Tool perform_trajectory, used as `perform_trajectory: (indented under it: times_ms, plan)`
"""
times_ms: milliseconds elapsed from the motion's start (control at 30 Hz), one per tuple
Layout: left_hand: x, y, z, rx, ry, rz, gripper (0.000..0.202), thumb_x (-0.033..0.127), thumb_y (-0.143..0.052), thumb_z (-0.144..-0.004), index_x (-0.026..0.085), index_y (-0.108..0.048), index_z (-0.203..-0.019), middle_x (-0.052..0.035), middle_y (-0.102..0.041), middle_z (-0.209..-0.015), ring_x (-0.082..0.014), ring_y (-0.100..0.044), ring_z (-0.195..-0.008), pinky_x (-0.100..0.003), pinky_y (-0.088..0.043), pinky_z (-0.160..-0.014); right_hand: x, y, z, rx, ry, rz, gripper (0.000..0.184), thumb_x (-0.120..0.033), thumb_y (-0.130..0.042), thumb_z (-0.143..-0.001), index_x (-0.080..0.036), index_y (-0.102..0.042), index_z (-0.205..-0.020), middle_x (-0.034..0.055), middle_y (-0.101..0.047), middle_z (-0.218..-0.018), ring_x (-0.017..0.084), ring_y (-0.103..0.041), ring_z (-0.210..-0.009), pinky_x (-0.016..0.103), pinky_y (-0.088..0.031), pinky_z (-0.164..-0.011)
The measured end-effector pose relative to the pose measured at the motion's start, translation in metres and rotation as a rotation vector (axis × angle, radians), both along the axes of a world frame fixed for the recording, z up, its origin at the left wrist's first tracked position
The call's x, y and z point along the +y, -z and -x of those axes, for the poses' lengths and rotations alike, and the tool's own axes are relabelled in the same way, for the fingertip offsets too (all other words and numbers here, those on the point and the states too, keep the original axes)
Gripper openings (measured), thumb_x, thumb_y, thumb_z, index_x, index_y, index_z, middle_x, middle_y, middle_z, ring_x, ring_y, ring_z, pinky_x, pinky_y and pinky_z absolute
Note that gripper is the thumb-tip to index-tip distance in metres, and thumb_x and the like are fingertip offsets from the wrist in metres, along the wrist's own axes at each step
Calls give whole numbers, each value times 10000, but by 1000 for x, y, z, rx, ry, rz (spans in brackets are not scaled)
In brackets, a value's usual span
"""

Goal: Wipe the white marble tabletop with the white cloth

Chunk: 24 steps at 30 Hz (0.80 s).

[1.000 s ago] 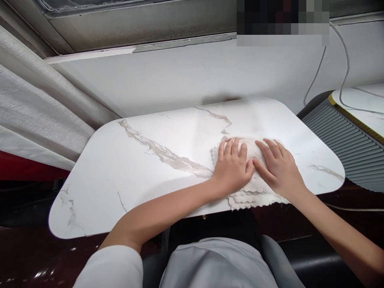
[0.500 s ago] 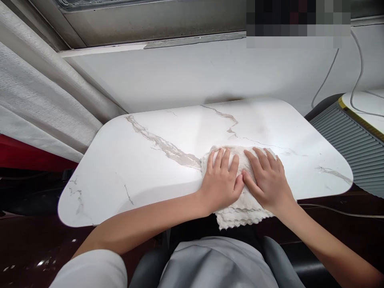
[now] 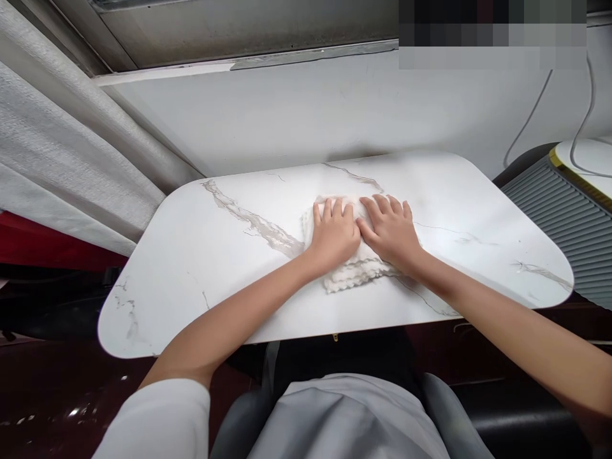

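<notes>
A folded white cloth (image 3: 354,271) with a scalloped edge lies on the white marble-patterned table (image 3: 258,287), near its middle. My left hand (image 3: 333,233) rests flat on the cloth's left half, fingers pointing toward the wall and slightly apart. On the right half, my right hand (image 3: 391,229) presses down the same way, palm down with its fingers spread. The two thumbs nearly meet between the hands. Part of the cloth is hidden beneath both palms.
A white wall (image 3: 287,121) runs behind the table. Pale curtains (image 3: 71,146) hang at the left above a red cloth (image 3: 52,242). At the right stand a grey ribbed cabinet (image 3: 564,223) with a white top and a hanging cable (image 3: 528,121).
Both hands and the cloth have slid away from me and a little left, from the table's near edge to its middle. The cloth no longer hangs over the edge.
</notes>
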<state>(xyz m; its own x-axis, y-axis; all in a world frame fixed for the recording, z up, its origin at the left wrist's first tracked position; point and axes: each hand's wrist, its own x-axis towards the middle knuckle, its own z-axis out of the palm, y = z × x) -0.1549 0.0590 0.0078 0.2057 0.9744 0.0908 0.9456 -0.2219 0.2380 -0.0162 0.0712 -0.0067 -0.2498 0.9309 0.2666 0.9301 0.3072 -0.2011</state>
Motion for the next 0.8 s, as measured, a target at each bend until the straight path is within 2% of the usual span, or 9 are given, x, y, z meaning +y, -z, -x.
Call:
perform_trajectory:
  times_ms: [233, 467, 800]
  plan:
    - [64, 9, 13, -121, -36, -127, 425, 220, -305, -967, 165, -539, -1318, -97, -534, -1462, -249, -395, -1416, -492, -182, -1233, 61, -2, 19, 63, 47, 54, 521, -415, -288, -958, -213, -487, -1395, 116, -491, -1454, 349, -373, -1358, 625, -225, -1149]
    - [117, 10, 25, -186, -90, -164, 366, 229, -349, -953, 170, -572, -1236, -105, -617, -1340, -238, -475, -1323, -464, -197, -1217, 126, 7, 27, 91, -42, 16, 534, -409, -296, -957, -187, -513, -1391, 119, -517, -1435, 337, -403, -1342, 589, -156, -1184]
    - [158, 12, 36, -173, -85, -195, 326, 226, -371, -956, 206, -582, -1203, -93, -646, -1276, -244, -530, -1263, -440, -255, -1180, 162, 6, 41, 54, 11, 35, 563, -385, -263, -946, -173, -482, -1420, 133, -513, -1424, 349, -382, -1348, 586, -185, -1167]
